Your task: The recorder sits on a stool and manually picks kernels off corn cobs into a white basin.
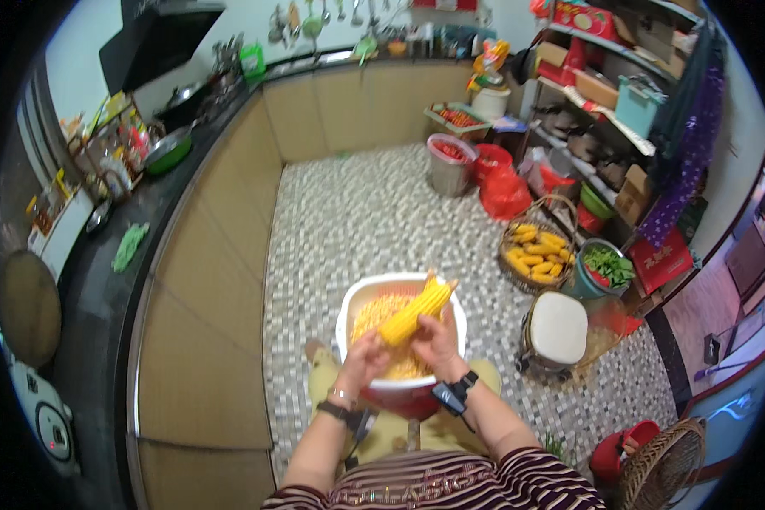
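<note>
A yellow corn cob (408, 319) slants above the basin, its far end pointing up and right. My left hand (366, 358) grips its near end. The fingers of my right hand (435, 343) close on its right side, around the middle. Two brownish tips show at the far end; whether a second cob lies behind the first, I cannot tell. Beneath both hands stands a white-rimmed plastic basin (350, 287), with a reddish lower part, between my knees. Loose corn kernels (377, 313) lie in it, partly hidden by the cob and my hands.
Right of the basin are a wicker basket (507, 264) of corn cobs, a bucket (586, 287) with green leaves, and a white-topped stool (558, 328). Cabinets (210, 287) line the left side. Farther back are a bucket (449, 178) of red contents and a loaded shelf (602, 48).
</note>
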A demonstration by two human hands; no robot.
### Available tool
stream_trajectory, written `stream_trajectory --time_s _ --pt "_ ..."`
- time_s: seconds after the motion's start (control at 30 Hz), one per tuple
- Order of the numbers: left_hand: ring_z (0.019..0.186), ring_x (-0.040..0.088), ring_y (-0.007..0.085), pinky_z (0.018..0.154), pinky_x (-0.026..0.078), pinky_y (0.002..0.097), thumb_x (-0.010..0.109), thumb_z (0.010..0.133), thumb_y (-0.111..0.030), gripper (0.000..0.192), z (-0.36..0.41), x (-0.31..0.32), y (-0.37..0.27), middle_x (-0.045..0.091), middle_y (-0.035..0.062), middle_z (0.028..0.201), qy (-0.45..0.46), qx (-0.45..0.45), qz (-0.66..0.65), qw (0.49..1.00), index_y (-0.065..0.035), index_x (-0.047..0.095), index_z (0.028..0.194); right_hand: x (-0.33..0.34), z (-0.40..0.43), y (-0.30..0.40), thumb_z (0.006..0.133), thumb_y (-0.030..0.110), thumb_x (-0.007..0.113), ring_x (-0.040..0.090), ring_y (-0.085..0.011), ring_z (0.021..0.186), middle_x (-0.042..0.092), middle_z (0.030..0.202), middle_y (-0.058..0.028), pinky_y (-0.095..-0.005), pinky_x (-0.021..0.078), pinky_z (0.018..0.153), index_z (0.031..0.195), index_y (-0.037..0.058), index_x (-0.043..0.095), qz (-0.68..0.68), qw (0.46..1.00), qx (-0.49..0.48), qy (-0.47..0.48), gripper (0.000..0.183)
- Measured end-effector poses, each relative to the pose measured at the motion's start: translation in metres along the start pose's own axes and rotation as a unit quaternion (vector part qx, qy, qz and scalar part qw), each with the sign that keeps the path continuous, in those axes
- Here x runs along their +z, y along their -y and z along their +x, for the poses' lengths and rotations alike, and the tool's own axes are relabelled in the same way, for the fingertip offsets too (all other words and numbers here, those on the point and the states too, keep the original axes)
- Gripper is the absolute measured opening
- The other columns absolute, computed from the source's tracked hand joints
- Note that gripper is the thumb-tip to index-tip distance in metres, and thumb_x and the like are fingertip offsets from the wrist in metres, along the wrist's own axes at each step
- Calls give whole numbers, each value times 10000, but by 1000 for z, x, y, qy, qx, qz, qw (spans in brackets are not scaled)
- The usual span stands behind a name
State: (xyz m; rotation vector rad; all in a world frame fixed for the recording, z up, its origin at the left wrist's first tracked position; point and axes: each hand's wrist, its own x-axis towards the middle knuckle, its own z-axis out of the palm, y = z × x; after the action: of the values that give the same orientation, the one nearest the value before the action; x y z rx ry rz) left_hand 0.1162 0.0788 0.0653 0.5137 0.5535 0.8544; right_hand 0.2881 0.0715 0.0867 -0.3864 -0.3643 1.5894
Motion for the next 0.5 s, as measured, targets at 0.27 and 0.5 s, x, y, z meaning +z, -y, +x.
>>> stream_trajectory --time_s 0.27,0.5 --pt "539 369 82 444 317 200 451 894 -245 444 -6 17 -7 514 -6 900 15 25 19 999 -96 400 1309 -2 4 -1 822 133 597 489 -221 1078 527 1119 -70 -414 395 956 1182 69 463 -39 999 23 -16 390" --pt "501 341 45 414 293 144 489 909 -321 490 -14 25 -8 511 -19 892 10 24 125 992 -97 377 1331 -12 1 -4 865 161 575 514 -195 1047 525 1116 -59 -369 433 902 1172 62 462 -60 997 52 -10 342"
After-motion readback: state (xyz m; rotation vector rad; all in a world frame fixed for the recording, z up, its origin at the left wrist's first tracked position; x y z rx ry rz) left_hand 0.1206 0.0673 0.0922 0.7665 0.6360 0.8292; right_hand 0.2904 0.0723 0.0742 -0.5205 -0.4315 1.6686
